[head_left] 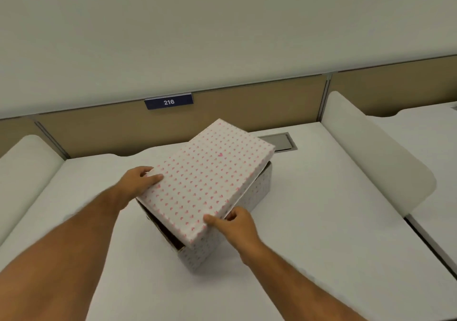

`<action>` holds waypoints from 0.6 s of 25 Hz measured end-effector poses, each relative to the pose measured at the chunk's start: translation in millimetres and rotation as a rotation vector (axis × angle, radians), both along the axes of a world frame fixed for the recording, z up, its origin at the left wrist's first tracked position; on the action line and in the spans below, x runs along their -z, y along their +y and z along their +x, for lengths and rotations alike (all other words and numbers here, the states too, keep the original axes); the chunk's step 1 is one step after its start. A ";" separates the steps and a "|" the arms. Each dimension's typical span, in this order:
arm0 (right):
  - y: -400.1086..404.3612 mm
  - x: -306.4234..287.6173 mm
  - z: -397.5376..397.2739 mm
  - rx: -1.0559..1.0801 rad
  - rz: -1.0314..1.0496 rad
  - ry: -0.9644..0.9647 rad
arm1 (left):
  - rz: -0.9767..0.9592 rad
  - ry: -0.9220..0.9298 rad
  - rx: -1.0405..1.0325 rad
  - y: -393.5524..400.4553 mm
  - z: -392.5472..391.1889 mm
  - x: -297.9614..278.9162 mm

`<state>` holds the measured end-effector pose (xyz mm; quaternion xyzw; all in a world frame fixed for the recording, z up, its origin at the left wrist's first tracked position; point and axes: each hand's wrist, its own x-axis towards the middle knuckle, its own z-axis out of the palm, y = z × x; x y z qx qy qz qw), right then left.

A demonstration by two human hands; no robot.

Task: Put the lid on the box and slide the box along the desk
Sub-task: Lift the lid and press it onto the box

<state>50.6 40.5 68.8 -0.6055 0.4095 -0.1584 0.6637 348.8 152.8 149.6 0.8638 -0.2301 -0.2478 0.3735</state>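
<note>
A white lid [206, 177] with pink hearts hovers tilted over the matching box [197, 256], which stands on the white desk [321, 221]. The lid sits askew: its left side is raised, and a dark gap shows the box's inside along the near left edge. My left hand [138, 181] grips the lid's left corner, thumb on top. My right hand [233, 224] holds the lid's near corner, thumb on top and fingers under the rim. Most of the box lies hidden under the lid.
White side dividers stand on the left [27, 162] and right [378, 155] of the desk. A tan back panel [111, 130] carries a blue plate reading 216 [169, 101]. A grey cable hatch [280, 141] lies behind the box.
</note>
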 end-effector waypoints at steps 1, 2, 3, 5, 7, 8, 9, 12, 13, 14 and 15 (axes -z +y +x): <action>7.2 2.0 6.8 0.013 0.011 -0.003 | 0.018 0.016 0.021 0.6 9.2 3.5; 12.4 2.8 13.0 0.030 0.019 -0.003 | 0.029 0.034 0.040 0.2 17.0 8.3; 14.8 1.9 16.3 0.045 0.025 -0.001 | 0.036 0.055 0.056 -0.9 22.0 13.5; 17.4 -1.0 23.0 0.072 0.033 0.017 | 0.055 0.100 0.089 -3.0 31.4 21.7; 18.8 -3.9 25.0 0.088 0.046 0.033 | 0.083 0.128 0.124 -4.0 41.0 24.3; 17.6 -5.0 23.7 0.086 0.061 0.032 | 0.091 0.139 0.135 -5.1 45.2 23.0; 16.8 -5.1 22.9 0.074 0.079 0.029 | 0.096 0.157 0.146 -4.9 49.7 21.0; 15.1 -5.9 22.6 0.021 0.113 0.050 | 0.131 0.187 0.197 -0.2 62.9 16.9; 13.9 -6.3 22.9 0.009 0.114 0.065 | 0.141 0.187 0.215 1.1 64.7 18.1; 12.5 -5.9 23.9 0.002 0.111 0.082 | 0.148 0.183 0.230 2.0 66.0 20.1; 10.5 -5.4 25.3 -0.004 0.108 0.099 | 0.153 0.176 0.241 2.7 67.2 22.0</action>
